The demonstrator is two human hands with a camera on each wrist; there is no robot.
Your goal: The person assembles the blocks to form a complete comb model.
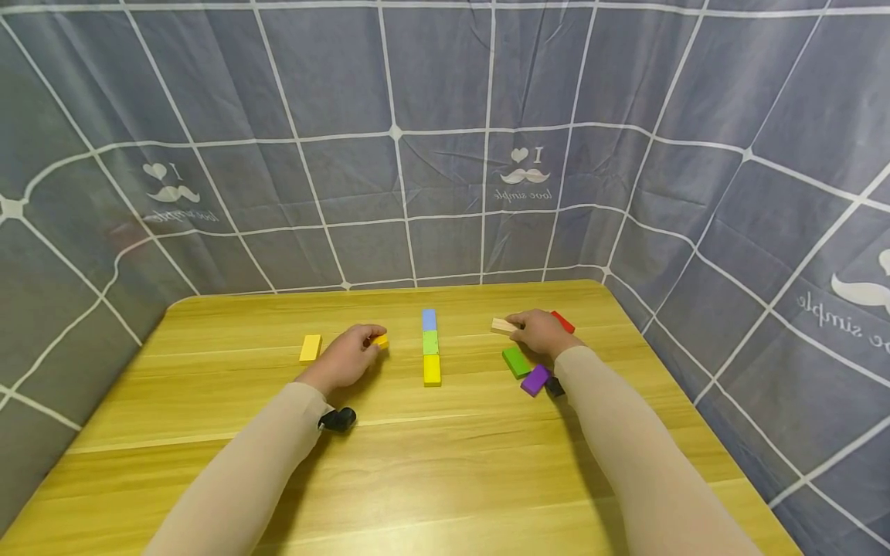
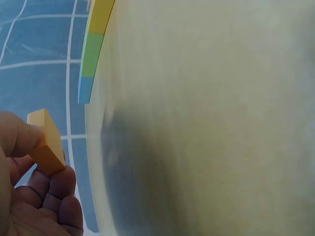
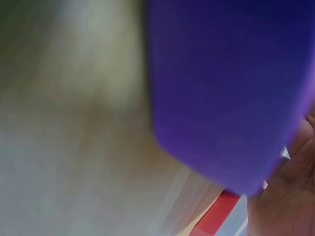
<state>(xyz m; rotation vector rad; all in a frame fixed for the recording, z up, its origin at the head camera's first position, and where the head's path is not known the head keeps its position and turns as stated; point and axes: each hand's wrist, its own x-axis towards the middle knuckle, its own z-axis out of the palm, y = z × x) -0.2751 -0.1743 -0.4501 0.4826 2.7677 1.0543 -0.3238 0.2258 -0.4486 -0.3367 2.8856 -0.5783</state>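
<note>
My left hand [image 1: 345, 357] pinches a small orange block [image 1: 380, 340] between thumb and fingers. In the left wrist view that orange block [image 2: 48, 140] is tilted and clear of the table. Just right of it is a straight row of touching blocks: blue [image 1: 429, 319] at the far end, light green [image 1: 430, 342] in the middle, yellow [image 1: 432, 371] nearest me. On the other side of the row, my right hand [image 1: 545, 332] grips one end of a plain wooden block [image 1: 504, 326]. A purple block [image 3: 221, 88] fills much of the right wrist view and hides most of that hand.
Around the right hand lie a green block [image 1: 516, 361], the purple block [image 1: 535, 380] and a partly covered red block [image 1: 563, 322]. A yellow-orange block [image 1: 310, 348] lies left of my left hand. A grey checked curtain [image 1: 445, 185] hangs behind the wooden table [image 1: 431, 471].
</note>
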